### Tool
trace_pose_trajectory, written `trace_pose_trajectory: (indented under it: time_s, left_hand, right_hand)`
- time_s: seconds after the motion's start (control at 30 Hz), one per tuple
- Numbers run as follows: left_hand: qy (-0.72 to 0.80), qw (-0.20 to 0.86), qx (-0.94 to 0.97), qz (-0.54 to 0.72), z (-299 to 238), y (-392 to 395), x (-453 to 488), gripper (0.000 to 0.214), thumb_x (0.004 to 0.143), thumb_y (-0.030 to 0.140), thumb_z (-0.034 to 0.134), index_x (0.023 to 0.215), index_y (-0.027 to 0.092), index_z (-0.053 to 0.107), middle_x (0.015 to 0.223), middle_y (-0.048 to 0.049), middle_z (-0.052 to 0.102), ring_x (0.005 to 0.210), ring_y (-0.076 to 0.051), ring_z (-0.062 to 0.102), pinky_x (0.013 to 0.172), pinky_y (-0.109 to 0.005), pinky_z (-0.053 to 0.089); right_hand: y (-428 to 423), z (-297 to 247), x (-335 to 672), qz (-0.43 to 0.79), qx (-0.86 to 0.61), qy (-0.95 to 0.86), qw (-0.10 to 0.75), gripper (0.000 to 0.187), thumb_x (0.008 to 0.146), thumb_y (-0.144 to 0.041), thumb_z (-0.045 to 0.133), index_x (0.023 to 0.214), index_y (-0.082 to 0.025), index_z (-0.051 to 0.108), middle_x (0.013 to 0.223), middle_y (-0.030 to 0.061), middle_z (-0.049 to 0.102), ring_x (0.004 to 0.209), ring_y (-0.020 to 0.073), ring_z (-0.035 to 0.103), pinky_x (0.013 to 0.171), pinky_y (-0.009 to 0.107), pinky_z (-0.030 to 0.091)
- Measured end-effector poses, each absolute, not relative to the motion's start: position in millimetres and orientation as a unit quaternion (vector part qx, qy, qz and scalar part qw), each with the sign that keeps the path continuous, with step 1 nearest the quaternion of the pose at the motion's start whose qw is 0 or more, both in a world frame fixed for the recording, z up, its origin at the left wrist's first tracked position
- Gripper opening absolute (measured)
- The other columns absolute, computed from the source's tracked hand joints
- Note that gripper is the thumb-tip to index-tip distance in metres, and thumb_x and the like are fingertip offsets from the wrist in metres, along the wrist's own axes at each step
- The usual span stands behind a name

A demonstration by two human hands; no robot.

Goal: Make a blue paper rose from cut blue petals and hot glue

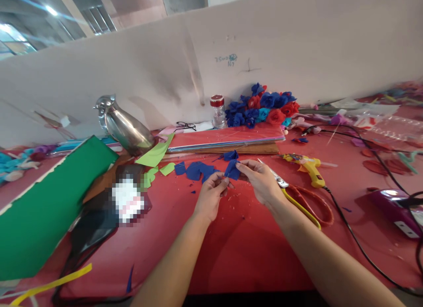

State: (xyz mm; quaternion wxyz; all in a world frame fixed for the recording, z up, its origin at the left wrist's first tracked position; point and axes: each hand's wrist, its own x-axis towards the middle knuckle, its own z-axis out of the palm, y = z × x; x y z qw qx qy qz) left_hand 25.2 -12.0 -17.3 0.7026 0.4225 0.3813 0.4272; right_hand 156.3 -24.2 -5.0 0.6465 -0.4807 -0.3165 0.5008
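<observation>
Both hands meet just above the red table [251,254], and a small blue piece [232,170] of crepe-like paper is held between them. The left hand [211,197] pinches its lower left edge with thumb and forefinger. The right hand [261,179] grips its right side with the fingertips, the other fingers curled in. Held by two edges and lifted off the surface, the piece seems to stay spread and easy to turn. More blue scraps [196,170] lie just beyond the left hand, and light green scraps [150,175] lie further left. The scissors [304,201] and a yellow glue gun [309,168] rest just beside the right wrist, probably set there for quick reach, and the gun's black cable [350,236] trails off to the right. A purple device [393,205] sits near the right edge. At the back, a flat stack of sheets [224,137] lies along a scuffed white partition [297,42]. A heap of blue and red paper flowers [261,106] and a small jar [217,111] stand against that partition. A metal jug [125,126] leans at the left, above a large green sheet [49,205] and a dark bag [95,219]. Paper crumbs dot the table, and over the partition a ceiling with strip lights shows.
</observation>
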Motion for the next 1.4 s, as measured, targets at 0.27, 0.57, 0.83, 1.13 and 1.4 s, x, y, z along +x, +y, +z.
trace_pose_trajectory:
  time_s: [0.27, 0.57, 0.83, 1.13, 1.4]
  left_hand:
    - [0.384, 0.693, 0.436, 0.428, -18.2, -12.0, 25.2, 0.024, 0.064, 0.031, 0.072, 0.074, 0.017, 0.055, 0.059, 0.0014, 0.059, 0.052, -0.007, 0.042, 0.053, -0.021, 0.029]
    - [0.38, 0.683, 0.456, 0.426, -18.7, -12.1, 24.9, 0.023, 0.066, 0.033, 0.07, 0.075, 0.018, 0.056, 0.057, 0.0023, 0.058, 0.052, -0.008, 0.042, 0.054, -0.021, 0.03]
    - [0.387, 0.687, 0.464, 0.404, -18.3, -11.9, 23.4, 0.023, 0.067, 0.034, 0.07, 0.076, 0.017, 0.057, 0.059, 0.002, 0.06, 0.047, -0.007, 0.043, 0.051, -0.021, 0.032]
    - [0.357, 0.769, 0.347, 0.401, -13.5, -11.1, 20.0, 0.026, 0.064, 0.035, 0.075, 0.072, 0.015, 0.059, 0.066, 0.0008, 0.061, 0.048, -0.006, 0.049, 0.049, -0.018, 0.039]
    - [0.357, 0.818, 0.266, 0.365, -15.3, -6.3, 19.9, 0.007, 0.073, 0.015, 0.065, 0.073, 0.014, 0.058, 0.059, -0.0008, 0.061, 0.045, -0.005, 0.05, 0.044, -0.015, 0.038]
  right_hand:
    - [-24.8, -3.5, 155.4, 0.5, -0.481, -0.315, 0.648, 0.026, 0.054, -0.04, 0.075, 0.066, -0.018, 0.067, 0.061, -0.0004, 0.066, 0.06, 0.0128, 0.058, 0.066, 0.029, 0.048]
    - [-29.5, 4.6, 154.4, 0.501, -0.488, -0.351, 0.623, 0.024, 0.056, -0.037, 0.075, 0.068, -0.017, 0.068, 0.063, 0.0, 0.066, 0.063, 0.0127, 0.056, 0.067, 0.028, 0.045]
    - [-29.1, -0.9, 157.5, 0.482, -0.503, -0.366, 0.617, 0.024, 0.058, -0.036, 0.075, 0.068, -0.016, 0.068, 0.066, 0.0003, 0.066, 0.062, 0.0116, 0.054, 0.064, 0.027, 0.043]
    - [-29.1, -0.3, 157.5, 0.478, -0.515, -0.359, 0.615, 0.024, 0.058, -0.036, 0.074, 0.07, -0.017, 0.069, 0.068, 0.0014, 0.068, 0.064, 0.0132, 0.057, 0.067, 0.028, 0.043]
    - [-29.8, 2.1, 158.6, 0.518, -0.486, -0.361, 0.605, 0.02, 0.059, -0.035, 0.074, 0.068, -0.017, 0.068, 0.067, 0.0007, 0.067, 0.063, 0.0125, 0.057, 0.067, 0.028, 0.043]
